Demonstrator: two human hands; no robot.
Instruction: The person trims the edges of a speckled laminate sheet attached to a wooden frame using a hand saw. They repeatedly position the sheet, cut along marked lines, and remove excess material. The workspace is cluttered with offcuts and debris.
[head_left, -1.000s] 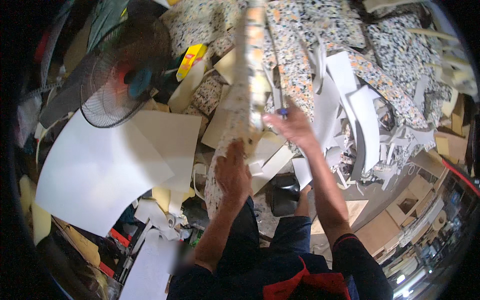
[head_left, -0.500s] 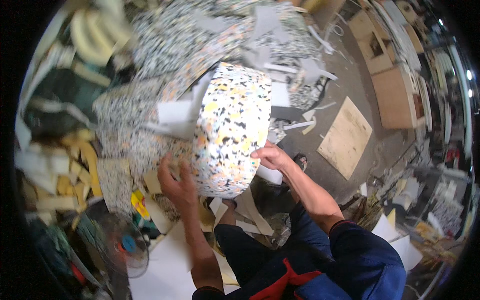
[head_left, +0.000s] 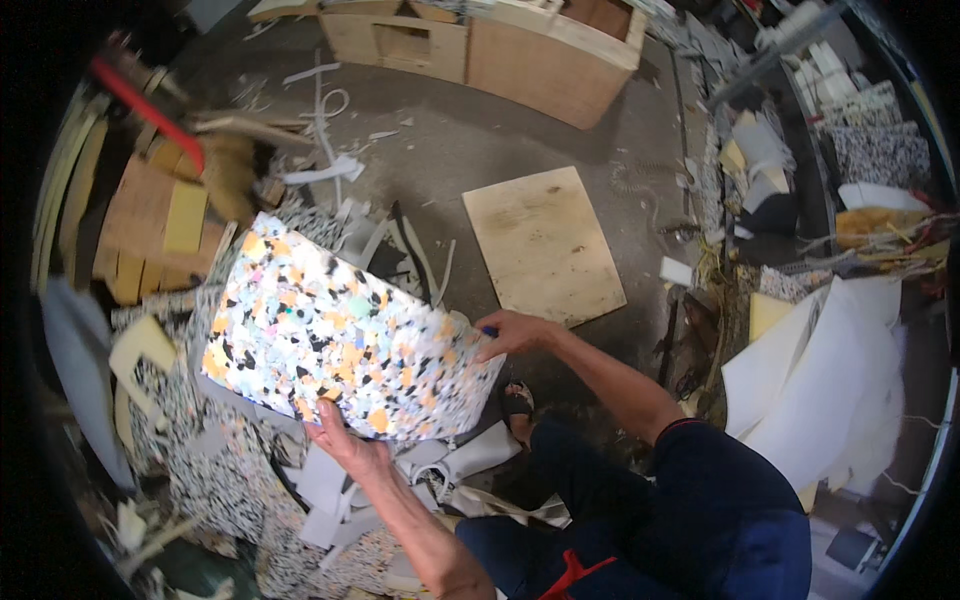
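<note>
A thick piece of multicoloured speckled foam (head_left: 330, 325), white with orange, black and pale green flecks, is held tilted in front of me. My left hand (head_left: 348, 440) grips its near edge, the thumb pressed on the speckled face and the fingers hidden beneath. At the right end, my right hand (head_left: 518, 335) is closed on the foam's edge. A small blue bit shows by the right fingertips, too small to name. Below the foam lie grey and white foam offcuts (head_left: 480, 452).
A square plywood board (head_left: 545, 245) lies on the floor ahead. Wooden cabinets (head_left: 550, 60) stand beyond it. Large white sheets (head_left: 815, 385) lean at the right. Speckled foam scraps (head_left: 215, 485) cover the ground at left, near a brown wooden box-like piece (head_left: 150, 215).
My view has swung to the right. The foam piece has turned from upright to slanting sideways, and my left hand, apart from it or just beside it before, now grips its near edge.
</note>
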